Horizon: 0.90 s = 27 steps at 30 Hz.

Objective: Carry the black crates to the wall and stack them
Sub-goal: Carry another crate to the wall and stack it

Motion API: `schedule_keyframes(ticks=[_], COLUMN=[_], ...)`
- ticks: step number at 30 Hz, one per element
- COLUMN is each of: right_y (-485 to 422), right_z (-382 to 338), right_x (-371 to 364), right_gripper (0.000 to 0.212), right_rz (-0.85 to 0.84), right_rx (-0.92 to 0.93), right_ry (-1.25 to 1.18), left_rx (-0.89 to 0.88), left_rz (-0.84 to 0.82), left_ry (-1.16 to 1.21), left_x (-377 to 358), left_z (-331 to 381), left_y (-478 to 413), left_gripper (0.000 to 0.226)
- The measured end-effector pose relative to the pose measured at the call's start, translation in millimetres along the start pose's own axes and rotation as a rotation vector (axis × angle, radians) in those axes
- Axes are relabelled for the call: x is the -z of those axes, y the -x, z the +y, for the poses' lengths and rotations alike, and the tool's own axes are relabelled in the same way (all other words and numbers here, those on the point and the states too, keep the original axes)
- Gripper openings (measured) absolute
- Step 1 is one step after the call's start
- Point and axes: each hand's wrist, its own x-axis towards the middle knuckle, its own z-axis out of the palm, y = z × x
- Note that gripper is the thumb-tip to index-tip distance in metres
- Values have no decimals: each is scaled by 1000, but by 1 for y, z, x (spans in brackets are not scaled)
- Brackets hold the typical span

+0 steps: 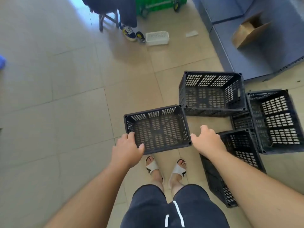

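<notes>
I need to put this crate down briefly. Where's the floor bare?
Bare tiles spread left of the held crate, up to the stool and white basket. The right is crowded: black crates cluster beside the blue panels.

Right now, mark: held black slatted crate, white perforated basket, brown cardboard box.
held black slatted crate (158,134): head view, base.
white perforated basket (157,37): head view, perforated wall.
brown cardboard box (246,37): head view, side.
</notes>
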Motion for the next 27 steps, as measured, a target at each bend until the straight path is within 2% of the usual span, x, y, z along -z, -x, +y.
schedule_keyframes(ticks=[9,18,20,23,27], right_y=[-111,-270,-304,-350,-403], right_z=[-31,-15,-5,10,28], right_x=[-70,-156,-179,-213,-255], right_gripper=[58,56,57,63,66], right_rz=[-56,-55,-57,-52,4], right_rx=[-44,-98,-126,-152,-161], right_ry=[7,-32,-46,-61,-91], left_rx=[75,232,305,445,636], left_rz=[-60,-106,-114,-92,61], left_ry=[77,258,364,554,682], left_x=[-54,-156,-186,-229,-280], left_z=[-41,-69,-80,-96,-124], left_y=[-102,-242,-272,-309,-357], left_gripper=[61,61,63,49,46])
